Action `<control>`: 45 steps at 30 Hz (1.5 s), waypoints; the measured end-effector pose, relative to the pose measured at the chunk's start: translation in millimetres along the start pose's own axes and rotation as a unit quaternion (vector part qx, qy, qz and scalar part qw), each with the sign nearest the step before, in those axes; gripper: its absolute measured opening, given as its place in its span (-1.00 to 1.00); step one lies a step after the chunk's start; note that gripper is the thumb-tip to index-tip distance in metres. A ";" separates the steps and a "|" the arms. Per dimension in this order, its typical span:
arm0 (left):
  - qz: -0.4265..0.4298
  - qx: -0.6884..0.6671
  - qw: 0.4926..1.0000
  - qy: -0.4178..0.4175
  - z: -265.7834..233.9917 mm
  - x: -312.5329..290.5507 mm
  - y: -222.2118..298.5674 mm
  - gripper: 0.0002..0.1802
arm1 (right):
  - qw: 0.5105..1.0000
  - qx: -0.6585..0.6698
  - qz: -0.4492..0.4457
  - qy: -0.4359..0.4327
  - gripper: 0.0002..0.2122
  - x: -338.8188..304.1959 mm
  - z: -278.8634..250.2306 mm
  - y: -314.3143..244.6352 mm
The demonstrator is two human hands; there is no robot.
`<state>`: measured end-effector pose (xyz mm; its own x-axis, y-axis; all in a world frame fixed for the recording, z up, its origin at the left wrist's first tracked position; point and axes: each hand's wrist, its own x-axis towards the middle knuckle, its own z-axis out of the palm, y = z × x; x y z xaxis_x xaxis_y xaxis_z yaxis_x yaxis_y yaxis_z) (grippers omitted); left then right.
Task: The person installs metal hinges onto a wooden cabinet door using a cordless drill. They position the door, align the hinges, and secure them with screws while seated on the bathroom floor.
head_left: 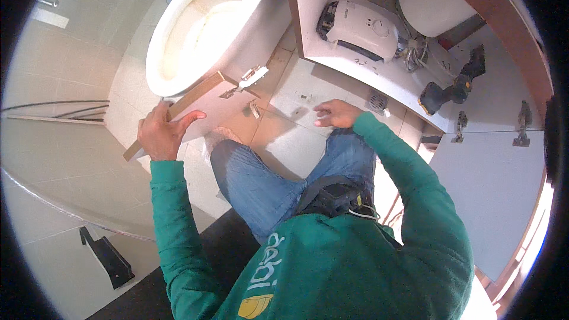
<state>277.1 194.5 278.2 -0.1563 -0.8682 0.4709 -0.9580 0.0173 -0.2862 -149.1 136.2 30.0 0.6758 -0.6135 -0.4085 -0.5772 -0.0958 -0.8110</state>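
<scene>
My left hand [161, 131] is closed over the brown edge of a cabinet door panel [195, 105], its thumb lying on the pale face. The panel stands tilted on edge beside the toilet. At its far end sits a metal hinge with a white part [252, 78]. Just above my right knee hovers my right hand [336, 114], its fingers loosely apart and apparently holding nothing. A small metal piece [255, 110] shows beside the panel, between my two hands.
The toilet [155, 59] stands ahead to the left. At right, an open cabinet [349, 65] holds a white water heater box [366, 28] and a cordless drill [453, 92]. Its open door [486, 195] carries two hinges. A floor drain [377, 101] lies near the cabinet base.
</scene>
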 end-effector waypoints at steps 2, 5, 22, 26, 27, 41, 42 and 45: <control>0.058 0.029 0.995 0.072 5.6 11.8 -4.5 -0.14 | 0.997 0.058 0.022 0.046 -0.28 -23.1 3.7 28.1; 0.028 0.051 0.998 0.026 5.7 18.5 -6.9 -0.12 | 0.976 0.164 0.073 0.123 -0.39 -64.8 8.3 54.4; -0.063 -0.010 0.997 0.040 -135.8 54.5 42.5 -0.15 | 0.816 -0.066 0.143 0.556 -0.72 -74.6 -61.8 88.6; -0.086 -0.050 0.994 0.052 -165.6 54.9 58.1 -0.19 | 0.816 -0.096 0.179 0.540 -0.72 -63.4 -63.1 75.9; -0.087 -0.063 0.993 0.054 -170.2 55.2 61.2 -0.21 | 0.812 -0.100 0.180 0.546 -0.74 -63.7 -63.1 78.6; -0.189 -0.194 0.953 0.133 -192.8 38.4 98.7 -0.19 | 0.787 0.087 0.009 0.611 -0.90 -61.0 -9.4 76.2; -0.174 -0.175 0.958 0.142 -194.3 40.9 102.0 -0.18 | 0.787 0.114 0.010 0.607 -0.89 -59.6 -7.6 69.8; -0.154 -0.108 0.970 0.154 -191.1 41.1 94.3 -0.14 | 0.792 0.215 0.004 0.571 -0.85 -55.8 -8.7 52.9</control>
<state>134.4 255.2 430.0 0.1120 -0.6603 0.7426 -0.9936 -0.0858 0.0736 -221.3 158.6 13.5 -0.3253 -0.9451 0.0310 -0.2032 0.0379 -0.9784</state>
